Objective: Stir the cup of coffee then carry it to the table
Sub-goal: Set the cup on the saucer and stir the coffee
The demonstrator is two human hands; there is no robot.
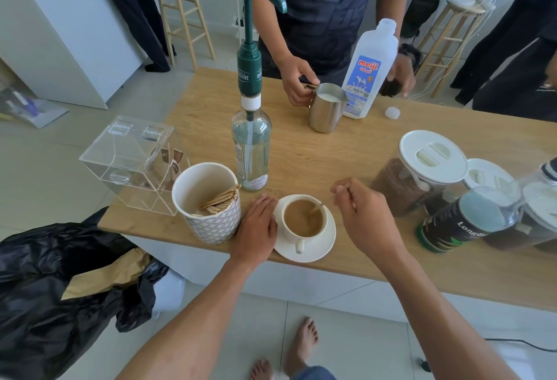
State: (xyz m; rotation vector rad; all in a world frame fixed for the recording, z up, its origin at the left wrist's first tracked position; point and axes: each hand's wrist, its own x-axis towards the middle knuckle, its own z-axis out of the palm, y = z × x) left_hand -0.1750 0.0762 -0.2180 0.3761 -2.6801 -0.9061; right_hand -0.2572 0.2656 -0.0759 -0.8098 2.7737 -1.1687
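A white cup (pixel 297 236) of milky coffee stands on a white saucer (pixel 324 244) near the front edge of the wooden counter, its handle turned toward me. A thin wooden stir stick (pixel 317 208) leans in the coffee. My right hand (pixel 363 214) pinches the stick's upper end, just right of the cup. My left hand (pixel 256 226) rests flat on the counter, fingers touching the saucer's left rim.
A patterned paper cup (pixel 208 214) of wooden sticks stands left of my left hand, a pump bottle (pixel 250 150) behind it, a clear acrylic box (pixel 132 162) farther left. Coffee jars (pixel 422 168) crowd the right. A person opposite holds a steel milk jug (pixel 325 111) beside a milk bottle (pixel 367 72).
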